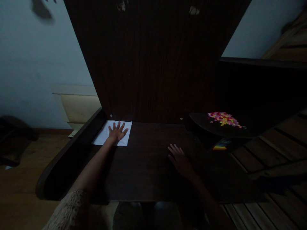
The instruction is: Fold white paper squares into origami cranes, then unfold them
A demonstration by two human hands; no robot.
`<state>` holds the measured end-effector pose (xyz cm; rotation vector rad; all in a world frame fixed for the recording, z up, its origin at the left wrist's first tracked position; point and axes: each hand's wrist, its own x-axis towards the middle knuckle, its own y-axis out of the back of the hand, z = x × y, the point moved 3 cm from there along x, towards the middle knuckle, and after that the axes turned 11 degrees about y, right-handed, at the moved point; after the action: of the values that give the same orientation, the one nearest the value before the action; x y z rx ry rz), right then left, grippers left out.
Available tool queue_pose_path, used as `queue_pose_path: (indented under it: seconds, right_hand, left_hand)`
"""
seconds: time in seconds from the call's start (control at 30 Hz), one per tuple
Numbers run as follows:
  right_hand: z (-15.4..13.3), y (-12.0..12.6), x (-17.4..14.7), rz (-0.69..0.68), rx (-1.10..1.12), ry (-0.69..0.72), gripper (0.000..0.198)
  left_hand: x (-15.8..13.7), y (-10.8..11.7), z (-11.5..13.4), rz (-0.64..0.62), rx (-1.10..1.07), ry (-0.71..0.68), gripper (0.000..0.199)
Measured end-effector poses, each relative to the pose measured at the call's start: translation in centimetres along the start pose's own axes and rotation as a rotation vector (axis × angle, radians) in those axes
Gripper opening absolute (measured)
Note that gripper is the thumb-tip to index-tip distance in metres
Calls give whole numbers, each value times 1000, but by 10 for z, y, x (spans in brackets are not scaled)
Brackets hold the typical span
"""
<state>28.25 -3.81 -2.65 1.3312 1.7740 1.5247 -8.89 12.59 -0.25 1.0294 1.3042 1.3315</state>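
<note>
A white sheet of paper [101, 136] lies flat at the back left of a dark wooden desk [144, 166]. Spread across the paper's right part, my left hand [116, 132] presses palm down with its fingers apart. My right hand [178, 158] rests on the bare desktop to the right, fingers stretched out and holding nothing. On a raised corner shelf at the right sits a pile of small pink, red and yellow pieces [224, 118], too small to name.
A low side panel [69, 153] bounds the desk on the left, and a tall dark back panel [148, 64] rises behind it. Under the corner shelf [199, 123] is something with a yellow and orange edge [219, 148]. Wooden slats [271, 159] are at the right.
</note>
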Motion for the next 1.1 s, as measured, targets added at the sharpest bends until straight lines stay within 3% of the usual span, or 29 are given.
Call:
queue_pose_path:
  seconds: [0.47,0.6,0.73,0.9,1.1]
  right_hand:
    - [4,-6,0,10,-25,34,51]
    - [5,-8,0,41,-65,59,51]
    - [8,-12,-1,68,-97,79,50]
    - [8,-14,-1,103,-117,99,49]
    - [1,-7,2,27,-79,52,54]
  left_hand:
    - [2,-2,-1,-10,5,17,73]
    - [0,-2,1,31,-4,-109,57]
    - [1,-3,3,4,8,-208,54]
    - [7,-6,3,-17,45,-187,62]
    - [6,-2,3,-22,62,-165,69]
